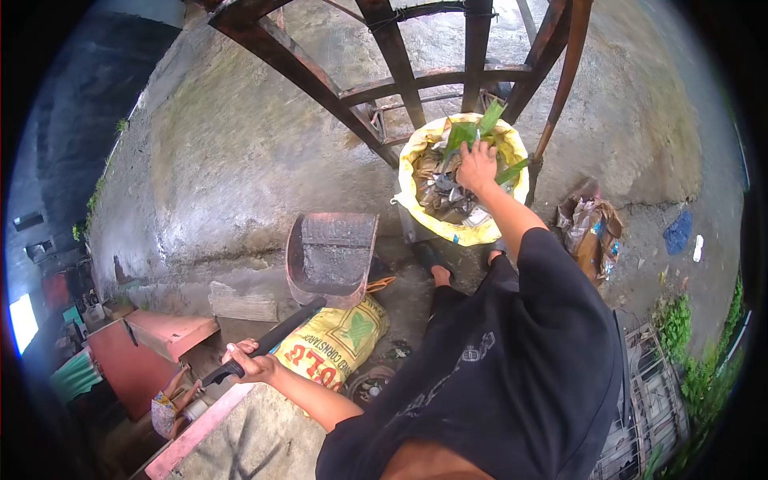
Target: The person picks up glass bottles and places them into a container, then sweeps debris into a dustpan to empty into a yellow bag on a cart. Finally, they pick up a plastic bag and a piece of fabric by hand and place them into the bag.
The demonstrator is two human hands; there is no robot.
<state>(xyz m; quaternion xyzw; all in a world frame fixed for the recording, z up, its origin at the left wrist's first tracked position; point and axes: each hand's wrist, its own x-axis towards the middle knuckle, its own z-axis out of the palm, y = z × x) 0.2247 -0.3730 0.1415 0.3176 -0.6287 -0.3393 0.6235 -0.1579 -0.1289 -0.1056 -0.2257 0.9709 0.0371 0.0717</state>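
Note:
My left hand (250, 362) is closed around the black handle of a long-handled dustpan (332, 276). The dustpan is raised off to the left, its scoop grimy inside with no pile of rubbish showing. My right hand (478, 166) reaches into a round bin lined with a yellow sack (478, 234). Its fingers are spread, resting on the rubbish (438, 190), with green leaves (462, 134) right beside them. Dry brown leaves and scraps fill the bin nearly to the rim. My fingertips are partly hidden among the leaves.
Rusty metal framework (392, 60) rises behind the bin. A yellow printed sack (344, 336) lies below the dustpan. Crumpled brown rubbish (590, 228) and a blue cloth-like item (678, 233) lie at right. Another person (166, 408) is at the far lower left, by a pink-edged ledge (188, 440).

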